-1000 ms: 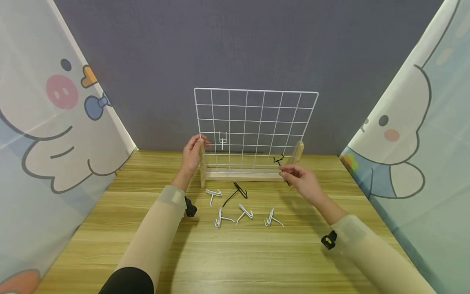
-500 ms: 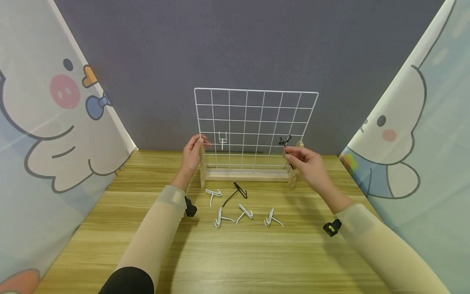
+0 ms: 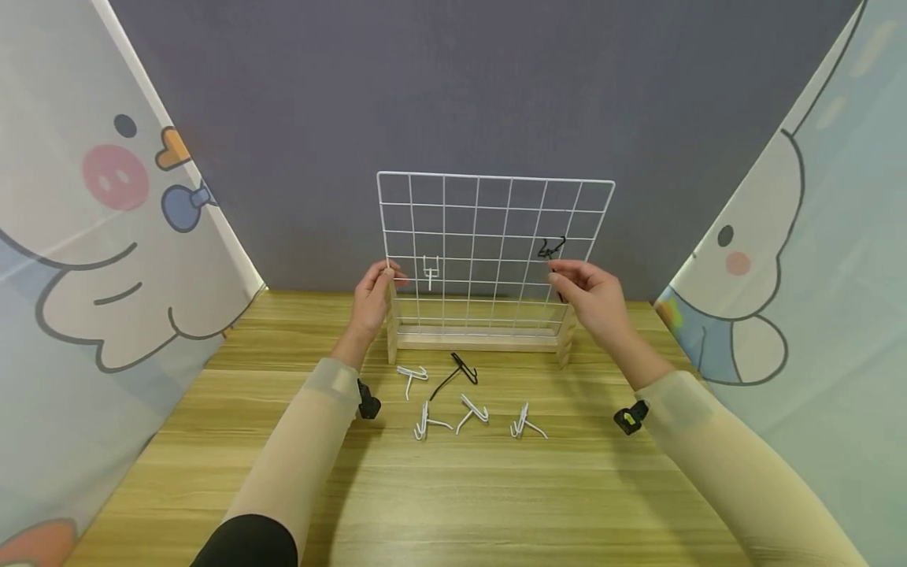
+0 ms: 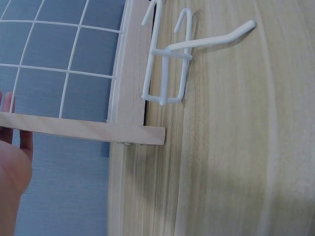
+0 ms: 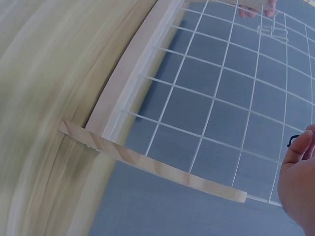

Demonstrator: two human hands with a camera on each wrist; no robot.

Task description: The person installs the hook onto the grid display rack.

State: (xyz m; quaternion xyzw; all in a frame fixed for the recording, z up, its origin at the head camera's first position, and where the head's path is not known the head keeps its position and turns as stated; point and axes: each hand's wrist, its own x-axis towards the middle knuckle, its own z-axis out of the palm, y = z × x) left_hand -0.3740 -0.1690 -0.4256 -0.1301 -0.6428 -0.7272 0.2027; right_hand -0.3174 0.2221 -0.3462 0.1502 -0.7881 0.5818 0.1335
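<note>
A white wire grid panel (image 3: 496,177) stands upright in a wooden base (image 3: 475,342). My left hand (image 3: 370,303) grips the left wooden post (image 4: 83,129), its fingers wrapped behind it. Between thumb and fingers, my right hand (image 3: 594,295) pinches the stem of a black wire hook (image 3: 549,250). That hook's forked end is in front of the grid's right side, above the right post (image 5: 167,169); whether it touches the wires I cannot tell. A white hook (image 3: 431,272) hangs on the grid's left part. In the right wrist view, fingers mostly hide the black hook.
On the table (image 3: 453,496), before the base, lie a second black hook (image 3: 464,367) and several white hooks, among them one at left (image 3: 412,372) and one at right (image 3: 522,420). A grey backdrop (image 3: 489,87) rises behind, with printed curtains on both sides.
My right hand has raised the black hook from low in front of the grid to its right side, higher up. The left hand stays on the post.
</note>
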